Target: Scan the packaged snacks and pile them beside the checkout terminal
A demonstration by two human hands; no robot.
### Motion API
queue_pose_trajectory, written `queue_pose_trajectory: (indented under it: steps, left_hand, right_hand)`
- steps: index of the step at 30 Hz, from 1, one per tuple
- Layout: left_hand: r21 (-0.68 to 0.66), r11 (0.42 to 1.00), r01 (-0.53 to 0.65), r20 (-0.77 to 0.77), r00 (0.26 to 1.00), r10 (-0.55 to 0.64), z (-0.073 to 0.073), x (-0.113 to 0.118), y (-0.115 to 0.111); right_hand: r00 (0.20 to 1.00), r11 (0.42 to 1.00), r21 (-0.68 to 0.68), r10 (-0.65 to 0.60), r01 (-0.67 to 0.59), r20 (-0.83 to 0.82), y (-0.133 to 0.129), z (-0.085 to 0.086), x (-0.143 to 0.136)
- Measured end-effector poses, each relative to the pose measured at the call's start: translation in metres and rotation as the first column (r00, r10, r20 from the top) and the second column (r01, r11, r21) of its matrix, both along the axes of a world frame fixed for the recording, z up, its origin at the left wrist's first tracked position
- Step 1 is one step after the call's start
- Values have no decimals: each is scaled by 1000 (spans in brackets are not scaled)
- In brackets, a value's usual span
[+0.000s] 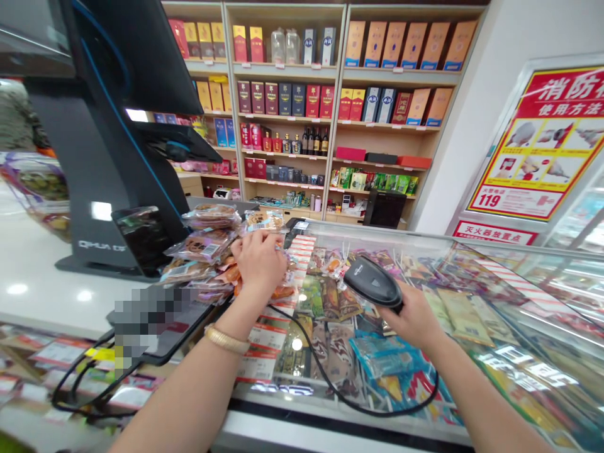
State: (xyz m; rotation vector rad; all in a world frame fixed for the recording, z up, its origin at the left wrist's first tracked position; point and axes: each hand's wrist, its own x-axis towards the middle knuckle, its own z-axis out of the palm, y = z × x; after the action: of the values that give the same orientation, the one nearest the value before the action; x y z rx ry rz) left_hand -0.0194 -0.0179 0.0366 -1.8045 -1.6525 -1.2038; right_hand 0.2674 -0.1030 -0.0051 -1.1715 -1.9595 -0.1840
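My right hand (418, 314) is wrapped round the grip of a black handheld barcode scanner (372, 282), whose head points left over the glass freezer top. From the scanner a black cable loops down and back to the left. My left hand (261, 261) presses with curled fingers on clear packets of orange-brown snacks (230, 274); the fingertips are partly hidden. Beside it rises a pile of flat clear snack packs (207, 244). Another light-coloured pack (264, 220) lies just beyond my fingers. A small packet (335, 265) shows near the scanner's head.
At the left a dark checkout terminal (113, 157) stands on the white counter (28, 277). Under the freezer glass (472, 251) lie several wrapped ice creams (330, 352). Shelves (283, 69) of boxed bottles line the back, and a red fire notice (538, 145) hangs at the right.
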Motion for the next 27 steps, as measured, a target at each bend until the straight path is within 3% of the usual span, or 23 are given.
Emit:
queue_pose_trajectory:
  steps: [5, 10, 12, 15, 18, 20, 23, 27]
  left_hand:
    - [-113, 991, -65, -39, 997, 61, -6, -7, 9]
    - [-56, 997, -52, -3, 999, 52, -2, -5, 6]
    - [9, 1000, 0, 7, 1000, 0, 0, 0, 1]
    - [31, 976, 214, -30, 977, -213, -7, 17, -4]
    - [-122, 867, 482, -113, 861, -495, -26, 43, -3]
    - [-273, 770, 577, -138, 768, -625, -40, 62, 2]
    - [-471, 666, 579, -105, 713, -694, -52, 83, 17]
    - [-628, 597, 500, -57, 735, -676, -54, 95, 44]
  right_hand:
    - [999, 999, 34, -15, 16, -29, 2, 0, 2]
    - [997, 999, 45, -21, 25, -80, 3, 2, 4]
    - [996, 998, 57, -25, 30, -91, 3, 3, 4]
    - [995, 996, 75, -29, 37, -98, 3, 3, 5]
    - [995, 997, 61, -38, 44, -95, 5, 2, 5]
    - [995, 998, 43, -42, 46, -91, 5, 2, 6]
    - [994, 998, 14, -56, 57, -90, 6, 1, 7]
    - [993, 997, 14, -71, 73, -91, 7, 1, 7]
